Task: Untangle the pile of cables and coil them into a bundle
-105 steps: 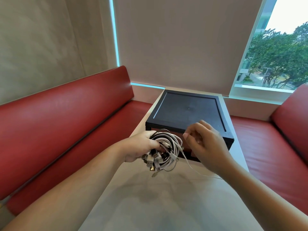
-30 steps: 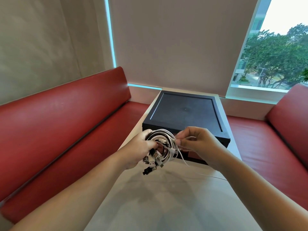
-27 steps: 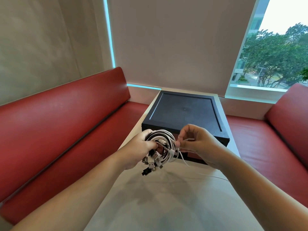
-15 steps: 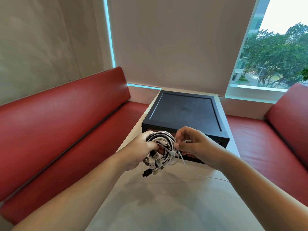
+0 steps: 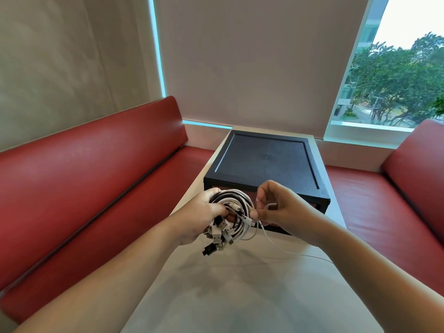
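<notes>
1. Gripping the coil of cables point(image 5: 236, 205) in its curled fingers, the left hand point(image 5: 199, 219) holds it in the air over the table point(image 5: 240, 296), just in front of the black box point(image 5: 266, 164).
2. The right hand point(image 5: 283, 207) pinches a loose white cable point(image 5: 308, 255) right beside the coil. The cable's tail drops to the table and trails off to the right.
3. A bunch of plugs point(image 5: 216, 236) hangs below the left hand.
4. The cables look light, soft and a little springy, with smooth jackets. The loops would likely spring open if the grip slackened.
5. The best hold is probably across all the loops at one side. The loose strand is better guided by its cord, close to the coil, than by its plug.
6. No brand, label or writing can be read on the cables, plugs or box.
</notes>
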A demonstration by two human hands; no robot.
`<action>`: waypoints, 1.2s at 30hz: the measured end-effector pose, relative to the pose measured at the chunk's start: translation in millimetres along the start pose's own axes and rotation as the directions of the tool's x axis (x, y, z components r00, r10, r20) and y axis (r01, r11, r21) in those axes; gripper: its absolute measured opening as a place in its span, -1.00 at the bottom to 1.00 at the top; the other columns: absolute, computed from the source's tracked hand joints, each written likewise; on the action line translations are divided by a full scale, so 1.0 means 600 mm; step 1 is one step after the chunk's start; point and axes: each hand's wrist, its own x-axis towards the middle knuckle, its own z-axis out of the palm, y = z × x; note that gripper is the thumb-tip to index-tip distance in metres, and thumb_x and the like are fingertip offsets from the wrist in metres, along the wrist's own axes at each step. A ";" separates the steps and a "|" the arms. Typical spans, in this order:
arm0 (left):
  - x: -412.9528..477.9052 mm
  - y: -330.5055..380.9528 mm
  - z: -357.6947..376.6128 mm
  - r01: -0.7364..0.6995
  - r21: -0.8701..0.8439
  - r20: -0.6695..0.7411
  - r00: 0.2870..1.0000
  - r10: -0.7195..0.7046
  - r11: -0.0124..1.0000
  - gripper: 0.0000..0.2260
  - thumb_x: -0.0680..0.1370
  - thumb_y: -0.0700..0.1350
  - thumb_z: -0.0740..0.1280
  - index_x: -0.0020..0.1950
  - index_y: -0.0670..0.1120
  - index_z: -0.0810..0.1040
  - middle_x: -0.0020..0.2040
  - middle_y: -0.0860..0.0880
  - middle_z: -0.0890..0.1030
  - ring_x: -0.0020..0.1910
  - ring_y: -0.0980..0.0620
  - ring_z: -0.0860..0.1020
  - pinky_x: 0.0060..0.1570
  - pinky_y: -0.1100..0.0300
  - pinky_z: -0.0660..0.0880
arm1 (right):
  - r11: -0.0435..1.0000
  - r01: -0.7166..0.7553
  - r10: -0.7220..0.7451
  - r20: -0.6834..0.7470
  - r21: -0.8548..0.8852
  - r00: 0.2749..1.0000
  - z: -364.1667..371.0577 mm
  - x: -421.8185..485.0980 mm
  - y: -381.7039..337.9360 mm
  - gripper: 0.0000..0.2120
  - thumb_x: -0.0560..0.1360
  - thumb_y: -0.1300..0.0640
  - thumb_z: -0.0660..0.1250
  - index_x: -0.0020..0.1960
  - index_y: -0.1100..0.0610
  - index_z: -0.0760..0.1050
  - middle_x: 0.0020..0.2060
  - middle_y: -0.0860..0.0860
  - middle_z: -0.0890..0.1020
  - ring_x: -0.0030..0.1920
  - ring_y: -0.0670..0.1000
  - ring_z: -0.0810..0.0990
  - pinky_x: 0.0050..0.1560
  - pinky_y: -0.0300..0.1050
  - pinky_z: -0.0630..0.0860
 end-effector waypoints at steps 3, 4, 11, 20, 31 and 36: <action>0.001 -0.001 0.004 0.008 -0.026 -0.032 0.999 -0.009 1.000 -0.71 0.51 -0.44 0.17 0.14 -0.21 0.54 -0.08 -0.17 0.63 -0.08 -0.06 0.58 -0.04 0.06 0.51 | 1.000 -0.001 0.000 0.041 0.022 0.999 -0.007 0.004 -0.003 -0.79 0.39 0.24 0.50 -0.10 0.12 0.48 -0.24 0.02 0.56 -0.23 -0.02 0.54 -0.12 -0.13 0.55; 0.001 0.000 0.005 0.007 -0.028 -0.036 0.999 -0.008 1.000 -0.71 0.51 -0.44 0.17 0.16 -0.23 0.53 -0.06 -0.19 0.62 -0.07 -0.06 0.58 -0.03 0.05 0.50 | 0.999 -0.003 0.001 0.050 0.039 0.999 -0.008 0.004 -0.003 -0.80 0.40 0.25 0.50 -0.11 0.12 0.48 -0.23 0.03 0.56 -0.22 -0.01 0.54 -0.11 -0.14 0.54; 0.002 0.002 0.004 -0.012 0.029 0.015 1.000 0.011 1.000 -0.71 0.51 -0.45 0.19 0.14 -0.21 0.54 -0.08 -0.16 0.62 -0.09 -0.02 0.58 -0.05 0.05 0.51 | 0.981 -0.110 0.080 0.181 0.158 0.980 -0.014 0.002 -0.007 -0.81 0.42 0.33 0.45 -0.09 0.13 0.48 -0.20 0.04 0.55 -0.19 -0.01 0.51 -0.14 -0.17 0.50; 0.003 0.007 0.003 0.021 0.027 0.024 0.999 -0.021 0.999 -0.67 0.50 -0.45 0.17 0.20 -0.25 0.51 -0.05 -0.22 0.61 -0.08 -0.10 0.56 -0.04 -0.04 0.44 | 0.970 -0.087 0.031 0.236 0.227 0.971 -0.019 0.008 -0.017 -0.76 0.44 0.41 0.39 -0.12 0.10 0.46 -0.23 0.01 0.56 -0.19 0.01 0.49 -0.12 -0.11 0.47; 0.003 0.005 -0.004 0.029 0.016 0.035 0.999 -0.030 0.999 -0.72 0.51 -0.45 0.17 0.09 -0.19 0.54 -0.14 -0.12 0.61 -0.16 0.01 0.57 -0.18 0.14 0.50 | 0.946 -0.124 0.087 0.133 0.299 0.987 0.002 0.000 0.002 -0.82 0.41 0.34 0.45 -0.14 0.13 0.50 -0.20 0.13 0.53 -0.17 0.06 0.51 -0.06 -0.02 0.47; -0.002 0.014 -0.018 0.014 0.004 0.089 0.996 -0.014 1.000 -0.72 0.52 -0.46 0.18 0.17 -0.27 0.48 -0.10 -0.13 0.59 -0.06 -0.05 0.54 -0.03 0.08 0.46 | 0.961 -0.058 0.026 0.118 0.272 0.993 -0.025 0.010 -0.005 -0.74 0.37 0.03 0.45 -0.03 0.12 0.50 -0.17 0.06 0.54 -0.16 -0.02 0.52 -0.08 -0.17 0.46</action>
